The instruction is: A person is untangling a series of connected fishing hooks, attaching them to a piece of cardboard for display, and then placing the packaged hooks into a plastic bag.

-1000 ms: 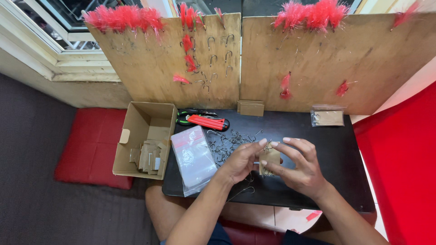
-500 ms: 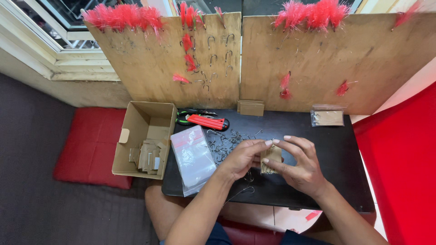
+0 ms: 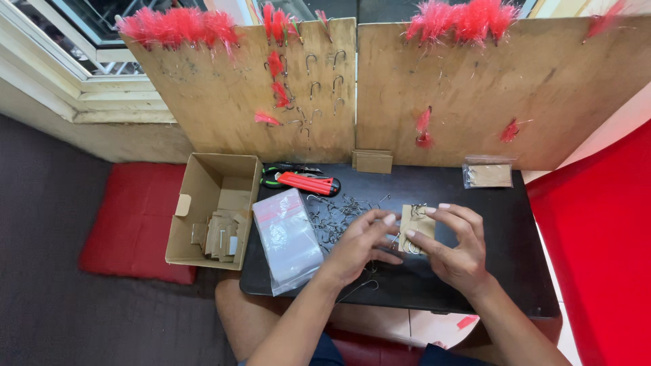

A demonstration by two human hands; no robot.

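Both hands point(image 3: 413, 244) on 1 cardboard card point(image 3: 415, 227) (w/ hooks).

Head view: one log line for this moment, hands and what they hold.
left hand: pinching hook at card edge | right hand: holding tan card | loose hooks: piled on black table | cardboard box: left of table

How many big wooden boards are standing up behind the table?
2. The left board stands behind the cardboard box, with metal hooks stuck in it. The right board stands beside it. Both have red feathers along the top.
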